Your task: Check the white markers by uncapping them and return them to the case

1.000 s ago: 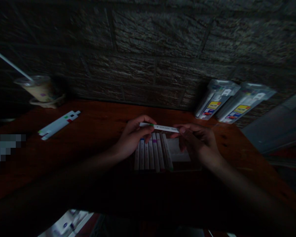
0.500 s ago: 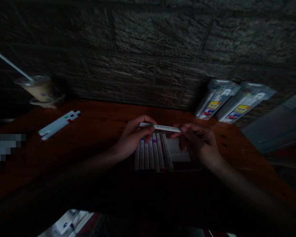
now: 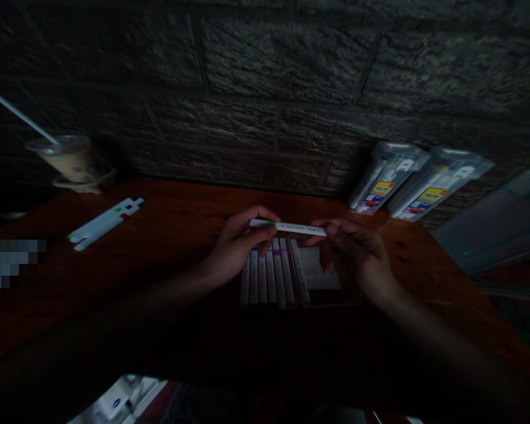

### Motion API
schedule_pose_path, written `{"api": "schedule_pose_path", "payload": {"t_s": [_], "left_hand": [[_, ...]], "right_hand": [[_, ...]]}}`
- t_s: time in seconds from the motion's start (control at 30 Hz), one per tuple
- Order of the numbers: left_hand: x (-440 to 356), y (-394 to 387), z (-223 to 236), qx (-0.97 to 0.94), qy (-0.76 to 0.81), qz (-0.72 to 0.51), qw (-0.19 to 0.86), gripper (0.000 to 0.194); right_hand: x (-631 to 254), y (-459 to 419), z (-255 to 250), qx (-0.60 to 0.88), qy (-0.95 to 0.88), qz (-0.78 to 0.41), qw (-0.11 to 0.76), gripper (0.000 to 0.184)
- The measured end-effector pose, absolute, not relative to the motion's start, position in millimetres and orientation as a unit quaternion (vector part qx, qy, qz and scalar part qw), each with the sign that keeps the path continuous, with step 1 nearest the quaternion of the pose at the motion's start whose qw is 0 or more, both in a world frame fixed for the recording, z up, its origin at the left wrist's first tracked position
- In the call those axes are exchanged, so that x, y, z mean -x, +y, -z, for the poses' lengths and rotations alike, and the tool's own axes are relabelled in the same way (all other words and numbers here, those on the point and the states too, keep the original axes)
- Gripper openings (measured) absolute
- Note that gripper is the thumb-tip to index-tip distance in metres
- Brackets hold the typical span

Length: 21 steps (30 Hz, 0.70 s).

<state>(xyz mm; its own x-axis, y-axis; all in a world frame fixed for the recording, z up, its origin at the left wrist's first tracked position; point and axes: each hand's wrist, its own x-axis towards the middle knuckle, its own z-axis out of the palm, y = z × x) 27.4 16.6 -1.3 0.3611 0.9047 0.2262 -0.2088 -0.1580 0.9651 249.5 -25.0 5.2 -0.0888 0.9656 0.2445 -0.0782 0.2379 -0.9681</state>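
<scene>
A white marker (image 3: 301,228) with a green band lies nearly level between my two hands, above an open clear case (image 3: 331,304). My left hand (image 3: 242,238) pinches its capped left end between thumb and fingers. At the other end, my right hand (image 3: 357,250) grips the barrel with thumb and forefinger. Several white markers (image 3: 271,277) lie side by side in the left part of the case, some with blue or purple bands. A single marker (image 3: 300,271) slants across the middle, beside a pale sheet (image 3: 320,268) partly covered by my right hand.
Two clear marker cases (image 3: 380,182) (image 3: 437,188) stand at the back right against the brick wall (image 3: 256,118). At the left, several white markers (image 3: 106,224) lie together on the wooden table (image 3: 181,206). A plastic cup with a straw (image 3: 70,159) stands behind them.
My right fingers have shifted slightly right along the marker, baring a little more of its barrel. My left hand stays in place.
</scene>
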Motion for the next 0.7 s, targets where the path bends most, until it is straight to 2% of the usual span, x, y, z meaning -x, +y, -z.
{"api": "schedule_pose_path", "payload": {"t_s": [0.7], "left_hand": [[-26.6,17.2,2.4,-0.603,0.303,-0.475,0.566,0.012]], "right_hand": [[-250.6,-23.1,-4.1,0.399,-0.572,-0.464,0.546,0.023]]}}
